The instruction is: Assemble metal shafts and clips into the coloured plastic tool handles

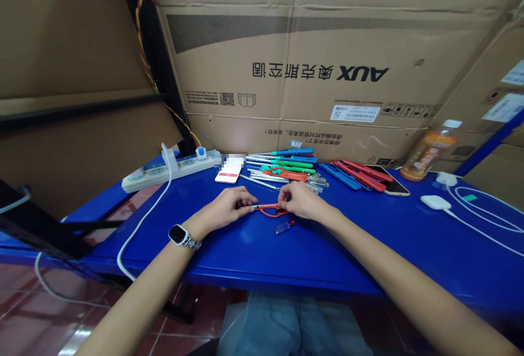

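Both my hands meet over the middle of the blue table (pixel 335 247). My left hand (pixel 229 207), with a smartwatch on its wrist, pinches the metal end of a thin orange-red tool (pixel 271 209). My right hand (pixel 297 200) is closed on the tool's other end. The tool lies just above the tabletop between the two hands. A small translucent red piece (pixel 285 227) lies on the table just in front of my right hand.
Behind the hands lie several screwdrivers and metal shafts (pixel 282 167), red and blue strips (pixel 356 174), a phone (pixel 393 184) and a white card (pixel 229 170). A power strip (pixel 164 173) sits left, a drink bottle (pixel 428 151) and white charger (pixel 434 202) right. Cardboard boxes form the back wall.
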### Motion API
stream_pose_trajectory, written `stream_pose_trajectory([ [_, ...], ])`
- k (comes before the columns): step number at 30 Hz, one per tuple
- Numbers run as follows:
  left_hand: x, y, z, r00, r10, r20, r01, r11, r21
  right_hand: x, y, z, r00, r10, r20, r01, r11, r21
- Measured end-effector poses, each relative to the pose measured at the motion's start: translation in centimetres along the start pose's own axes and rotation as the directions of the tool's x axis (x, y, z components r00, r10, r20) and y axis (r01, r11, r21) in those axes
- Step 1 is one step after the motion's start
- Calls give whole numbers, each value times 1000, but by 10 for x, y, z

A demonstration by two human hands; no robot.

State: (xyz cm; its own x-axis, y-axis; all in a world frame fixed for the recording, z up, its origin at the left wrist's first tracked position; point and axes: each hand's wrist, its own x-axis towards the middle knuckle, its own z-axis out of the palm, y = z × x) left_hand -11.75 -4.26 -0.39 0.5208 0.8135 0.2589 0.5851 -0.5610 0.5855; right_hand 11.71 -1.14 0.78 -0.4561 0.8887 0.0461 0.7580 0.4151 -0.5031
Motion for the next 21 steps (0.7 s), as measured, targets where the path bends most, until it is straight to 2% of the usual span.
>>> stream_pose_trajectory([
  [7,-1,5,-3,999,-17,35,15,998,56,-1,0,-5,999,-33,13,33,999,6],
  [11,-1,3,-3,999,2,53,-5,998,56,-3,-14,-8,986,-164,-37,158,979,-129],
  [14,-1,1,-3,998,18,53,-21,998,53,0,-23,-4,968,-247,33,248,943,-221],
  [17,-1,0,-3,998,30,50,-33,998,47,4,-25,2,954,-292,60,298,929,-220],
  [21,-1,1,-3,998,34,45,-36,998,45,5,-21,10,947,-320,11,316,928,-196],
])
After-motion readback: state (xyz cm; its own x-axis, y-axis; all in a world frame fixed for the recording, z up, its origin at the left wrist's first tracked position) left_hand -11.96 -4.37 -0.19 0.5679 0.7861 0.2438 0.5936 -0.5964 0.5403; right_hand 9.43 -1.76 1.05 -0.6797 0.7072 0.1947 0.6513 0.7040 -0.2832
